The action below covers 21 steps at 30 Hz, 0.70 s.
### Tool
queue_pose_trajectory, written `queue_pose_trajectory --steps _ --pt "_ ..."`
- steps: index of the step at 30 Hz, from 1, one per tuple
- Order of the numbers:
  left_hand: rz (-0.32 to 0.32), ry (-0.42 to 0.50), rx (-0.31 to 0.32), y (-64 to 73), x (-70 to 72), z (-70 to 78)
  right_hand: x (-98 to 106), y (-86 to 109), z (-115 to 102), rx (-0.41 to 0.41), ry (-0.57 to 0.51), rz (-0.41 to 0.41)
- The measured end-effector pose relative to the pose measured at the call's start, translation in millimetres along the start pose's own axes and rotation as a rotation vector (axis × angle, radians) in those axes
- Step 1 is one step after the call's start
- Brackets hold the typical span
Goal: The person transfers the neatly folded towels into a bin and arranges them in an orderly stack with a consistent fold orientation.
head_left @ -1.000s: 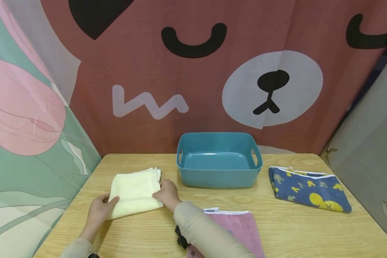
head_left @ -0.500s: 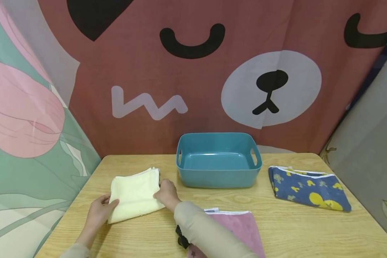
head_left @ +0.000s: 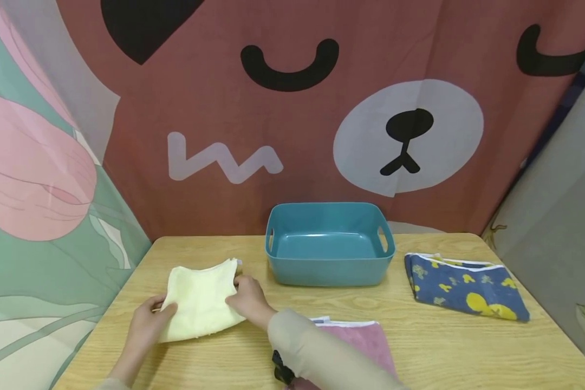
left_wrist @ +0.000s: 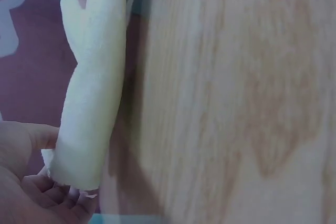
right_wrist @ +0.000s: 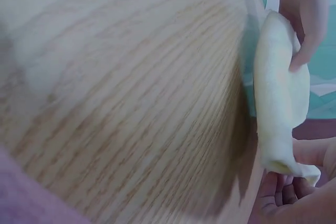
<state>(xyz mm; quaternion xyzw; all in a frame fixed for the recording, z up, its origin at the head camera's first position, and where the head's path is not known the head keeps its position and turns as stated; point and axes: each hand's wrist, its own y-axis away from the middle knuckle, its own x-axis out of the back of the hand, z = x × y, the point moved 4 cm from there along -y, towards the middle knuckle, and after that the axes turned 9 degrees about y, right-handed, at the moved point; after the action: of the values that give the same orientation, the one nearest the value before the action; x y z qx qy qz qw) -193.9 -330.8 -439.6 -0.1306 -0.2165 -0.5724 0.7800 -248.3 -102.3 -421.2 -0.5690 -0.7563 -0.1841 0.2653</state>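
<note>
A folded pale yellow towel (head_left: 200, 303) is held between both hands at the left of the table. My left hand (head_left: 148, 320) pinches its left edge, thumb on top and fingers underneath. On the opposite edge my right hand (head_left: 249, 299) grips it the same way. In the left wrist view the towel (left_wrist: 94, 87) shows edge-on as a thick folded roll, raised off the wood with a shadow beside it. The right wrist view shows the towel (right_wrist: 278, 93) sagging between the two hands.
A teal plastic basket (head_left: 329, 271) with side handle holes stands at the table's back middle. A folded blue towel with yellow figures (head_left: 468, 290) lies at the right. Under my right forearm lies a folded pink towel (head_left: 365, 341). A bear-print curtain (head_left: 214, 211) hangs behind the table (head_left: 448, 352).
Both hands have lifted the yellow towel slightly off the table and drawn it a little nearer. Its middle now sags, and the right hand has come a bit closer to the left.
</note>
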Motion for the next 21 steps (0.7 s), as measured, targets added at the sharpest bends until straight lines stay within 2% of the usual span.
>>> queue_pose_trajectory --steps 10,21 --pt "0.002 -0.019 -0.038 15.4 3.2 19.4 14 11.4 -5 -0.008 -0.039 -0.032" --pt "0.002 -0.045 -0.047 36.2 7.5 33.2 32 22.7 -4 0.075 -0.037 -0.093"
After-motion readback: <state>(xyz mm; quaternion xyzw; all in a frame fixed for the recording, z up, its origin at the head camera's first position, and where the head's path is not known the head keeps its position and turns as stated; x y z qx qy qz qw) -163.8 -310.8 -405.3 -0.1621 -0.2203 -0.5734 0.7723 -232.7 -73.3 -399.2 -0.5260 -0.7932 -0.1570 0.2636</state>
